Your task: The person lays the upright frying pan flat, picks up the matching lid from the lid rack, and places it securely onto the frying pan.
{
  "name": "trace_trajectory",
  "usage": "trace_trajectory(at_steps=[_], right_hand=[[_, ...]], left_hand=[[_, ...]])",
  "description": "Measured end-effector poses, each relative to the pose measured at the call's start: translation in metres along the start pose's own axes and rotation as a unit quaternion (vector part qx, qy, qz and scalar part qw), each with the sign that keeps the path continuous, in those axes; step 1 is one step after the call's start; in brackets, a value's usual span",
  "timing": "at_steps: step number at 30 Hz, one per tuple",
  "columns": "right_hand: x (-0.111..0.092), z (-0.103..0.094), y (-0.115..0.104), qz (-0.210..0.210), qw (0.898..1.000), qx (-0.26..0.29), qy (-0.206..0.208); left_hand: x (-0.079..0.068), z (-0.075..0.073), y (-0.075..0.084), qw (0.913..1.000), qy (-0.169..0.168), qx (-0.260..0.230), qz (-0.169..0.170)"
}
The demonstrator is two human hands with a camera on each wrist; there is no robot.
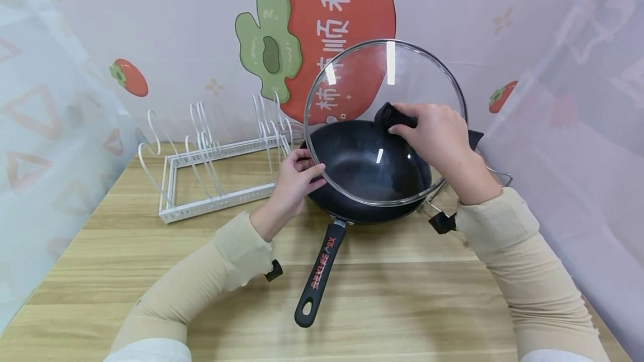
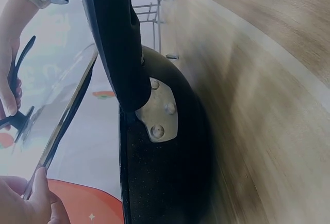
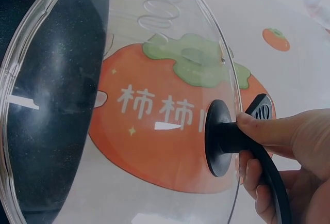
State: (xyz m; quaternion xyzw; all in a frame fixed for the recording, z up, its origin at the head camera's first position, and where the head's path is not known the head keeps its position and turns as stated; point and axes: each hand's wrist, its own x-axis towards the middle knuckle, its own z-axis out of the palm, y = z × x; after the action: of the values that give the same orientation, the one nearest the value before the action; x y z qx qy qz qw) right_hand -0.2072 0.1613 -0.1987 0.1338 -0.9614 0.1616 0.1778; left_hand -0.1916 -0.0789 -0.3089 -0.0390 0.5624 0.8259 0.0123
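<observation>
A clear glass lid (image 1: 352,99) with a metal rim stands tilted over a black wok (image 1: 347,212), and the wok's interior shows through the glass. My right hand (image 1: 432,130) grips the lid's black knob (image 3: 227,137), thumb on one side and fingers curled underneath. At the lid's lower left rim, my left hand (image 1: 297,177) pinches the edge between thumb and fingers, as the left wrist view (image 2: 38,195) also shows. The wok rests on the table, its long black handle (image 1: 322,275) pointing toward me.
To the left stands a white rack (image 1: 216,203) with several upright wire loops. Behind the wok's right side, a metal wire piece (image 1: 503,175) sticks out. A printed curtain (image 1: 191,27) hangs behind the wooden table (image 1: 392,306) and along both sides.
</observation>
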Motion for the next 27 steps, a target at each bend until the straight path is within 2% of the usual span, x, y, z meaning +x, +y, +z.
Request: trace_trajectory(at_steps=[27], right_hand=[[0.010,0.010,-0.004,-0.003,1.000,0.005,-0.024]], left_hand=[[-0.001,-0.011,-0.002,0.9997,0.013,-0.008,-0.018]])
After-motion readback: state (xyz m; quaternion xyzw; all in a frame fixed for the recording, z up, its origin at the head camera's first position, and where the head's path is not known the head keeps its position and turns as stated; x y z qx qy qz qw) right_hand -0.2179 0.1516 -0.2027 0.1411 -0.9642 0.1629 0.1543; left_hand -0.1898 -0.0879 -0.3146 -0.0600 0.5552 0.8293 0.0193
